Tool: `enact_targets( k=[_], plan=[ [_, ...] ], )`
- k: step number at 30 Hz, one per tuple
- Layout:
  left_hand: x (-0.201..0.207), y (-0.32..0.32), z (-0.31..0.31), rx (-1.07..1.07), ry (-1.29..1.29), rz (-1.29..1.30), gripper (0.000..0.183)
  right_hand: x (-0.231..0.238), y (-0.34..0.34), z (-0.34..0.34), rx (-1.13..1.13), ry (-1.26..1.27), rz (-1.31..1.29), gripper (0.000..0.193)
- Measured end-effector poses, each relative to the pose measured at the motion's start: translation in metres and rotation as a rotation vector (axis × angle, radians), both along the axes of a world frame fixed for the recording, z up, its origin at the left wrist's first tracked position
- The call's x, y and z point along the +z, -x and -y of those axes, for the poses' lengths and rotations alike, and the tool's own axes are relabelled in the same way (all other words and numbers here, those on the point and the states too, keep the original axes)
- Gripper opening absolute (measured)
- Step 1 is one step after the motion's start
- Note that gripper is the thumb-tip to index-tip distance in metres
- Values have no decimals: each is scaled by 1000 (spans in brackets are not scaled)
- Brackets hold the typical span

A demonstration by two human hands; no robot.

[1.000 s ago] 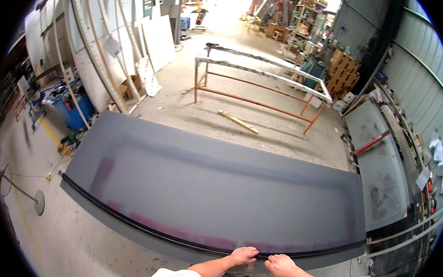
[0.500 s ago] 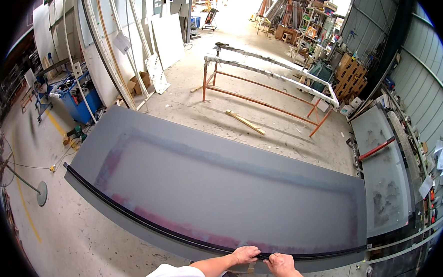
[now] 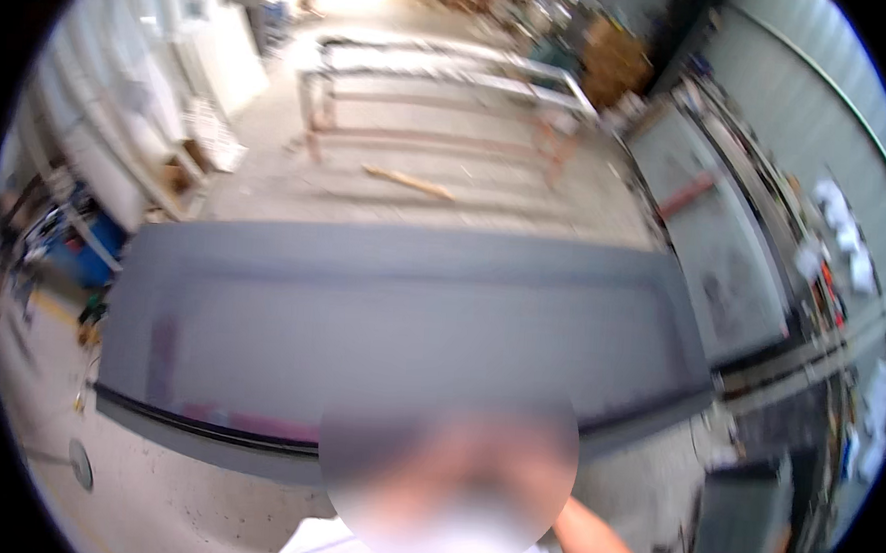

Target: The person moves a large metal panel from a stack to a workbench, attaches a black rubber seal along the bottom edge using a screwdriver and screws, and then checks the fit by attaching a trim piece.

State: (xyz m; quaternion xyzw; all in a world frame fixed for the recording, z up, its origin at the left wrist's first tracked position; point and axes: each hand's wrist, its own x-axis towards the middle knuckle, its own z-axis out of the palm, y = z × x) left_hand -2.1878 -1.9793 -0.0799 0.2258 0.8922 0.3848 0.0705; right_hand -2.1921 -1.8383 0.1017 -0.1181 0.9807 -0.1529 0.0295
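Observation:
A large grey panel [image 3: 400,324] lies flat before me, with reddish-purple smears near its near edge and left end. Along that near edge runs a long black strip [image 3: 205,427]. A round blurred patch covers the strip's middle and both of my hands. Within the blur, my left hand [image 3: 462,446] and my right hand [image 3: 537,452] appear close together at the near edge, by the strip. Their fingers are too smeared to make out, so whether they hold the strip cannot be seen.
Beyond the panel stands a long rust-red frame [image 3: 430,141] with a whitish top. A wooden stick [image 3: 408,183] lies on the floor. To the right is another grey panel [image 3: 701,230] with a red bar [image 3: 686,194] on it. Tall white pieces [image 3: 102,98] lean at left.
The view has swung, so the panel appears more level and farther left. My hands, earlier closed on the black strip side by side, are now hidden in blur.

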Motion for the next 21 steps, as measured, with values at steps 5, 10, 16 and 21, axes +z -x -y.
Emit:
enact_targets(
  k=[5,10,16,21],
  plan=[
    [16,22,-3,33,-90,-15,26,-5,3,-18,30,165,-50,20],
    [62,8,39,143,-104,-81,39,-11,-2,-25,4,482,-37,14],
    [53,-27,82,197,287,62,56,-21,-7,-28,66,441,-156,12],
    [42,-36,90,193,385,17,49,-8,-2,-30,59,455,-269,12]
  ],
)
